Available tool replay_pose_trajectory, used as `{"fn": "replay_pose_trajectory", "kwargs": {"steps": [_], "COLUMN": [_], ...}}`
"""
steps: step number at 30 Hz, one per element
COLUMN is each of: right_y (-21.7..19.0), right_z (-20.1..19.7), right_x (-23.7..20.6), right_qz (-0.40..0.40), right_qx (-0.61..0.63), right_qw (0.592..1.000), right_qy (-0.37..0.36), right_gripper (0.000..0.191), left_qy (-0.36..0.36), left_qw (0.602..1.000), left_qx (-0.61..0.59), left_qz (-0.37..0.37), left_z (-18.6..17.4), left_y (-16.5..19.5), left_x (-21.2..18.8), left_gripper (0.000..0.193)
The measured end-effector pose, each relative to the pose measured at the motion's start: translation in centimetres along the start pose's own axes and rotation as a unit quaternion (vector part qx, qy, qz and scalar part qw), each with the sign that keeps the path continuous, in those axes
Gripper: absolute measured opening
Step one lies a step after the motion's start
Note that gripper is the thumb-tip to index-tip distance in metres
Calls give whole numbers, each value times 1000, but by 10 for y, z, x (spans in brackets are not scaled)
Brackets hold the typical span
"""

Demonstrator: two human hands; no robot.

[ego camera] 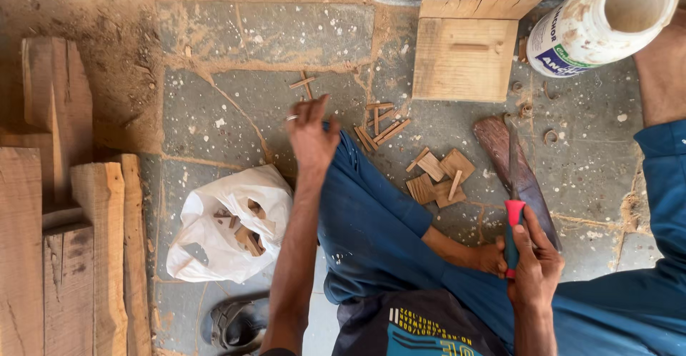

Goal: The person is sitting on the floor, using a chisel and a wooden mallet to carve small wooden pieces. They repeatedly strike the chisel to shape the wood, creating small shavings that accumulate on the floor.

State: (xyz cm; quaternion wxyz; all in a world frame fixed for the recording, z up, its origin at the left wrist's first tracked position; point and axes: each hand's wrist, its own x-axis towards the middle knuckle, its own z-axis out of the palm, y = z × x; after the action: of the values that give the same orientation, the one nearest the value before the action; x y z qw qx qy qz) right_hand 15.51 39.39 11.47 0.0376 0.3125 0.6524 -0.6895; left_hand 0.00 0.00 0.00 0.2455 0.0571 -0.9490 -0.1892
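I sit on a stone floor in blue trousers. My left hand (311, 131) reaches forward past my knee, fingers apart, holding nothing; it hovers near several thin wooden sticks (379, 129) lying on the floor. My right hand (534, 267) grips a chisel (513, 184) with a red and blue handle, blade pointing away from me. The blade lies over a dark wooden slat (498, 141). Small flat wood pieces (437, 177) lie between my legs.
A white plastic bag (229, 227) holding wood scraps sits at the left. Rough planks (68, 249) are stacked at the far left. A square wooden block (464, 52) and a white plastic jar (607, 16) on its side lie ahead. A sandal (236, 322) lies near me.
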Motion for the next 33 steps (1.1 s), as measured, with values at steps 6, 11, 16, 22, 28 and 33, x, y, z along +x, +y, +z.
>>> {"fn": "replay_pose_trajectory", "kwargs": {"steps": [6, 11, 16, 22, 28, 33], "right_y": [9, 11, 19, 17, 10, 10], "right_z": [-8, -27, -32, -29, -37, -42], "right_x": [-3, -11, 1, 21, 30, 42], "right_qz": [-22, -10, 28, 43, 31, 64], "right_qx": [32, 58, 70, 57, 97, 82], "right_qw": [999, 998, 996, 996, 994, 993], "right_qy": [1, 21, 53, 45, 37, 60], "right_gripper": [49, 49, 48, 48, 47, 50], "left_qy": [-281, -232, -144, -170, -94, -183], "left_qw": [948, 947, 889, 901, 933, 954], "left_qx": [-13, -130, -432, -369, -346, -221], "left_qz": [-150, -181, -38, -149, 43, -90], "left_z": [66, 80, 81, 136, 183, 200], "left_y": [49, 59, 104, 186, 206, 207], "left_x": [20, 21, 44, 123, 147, 139], "left_gripper": [39, 20, 27, 34, 9, 15]}}
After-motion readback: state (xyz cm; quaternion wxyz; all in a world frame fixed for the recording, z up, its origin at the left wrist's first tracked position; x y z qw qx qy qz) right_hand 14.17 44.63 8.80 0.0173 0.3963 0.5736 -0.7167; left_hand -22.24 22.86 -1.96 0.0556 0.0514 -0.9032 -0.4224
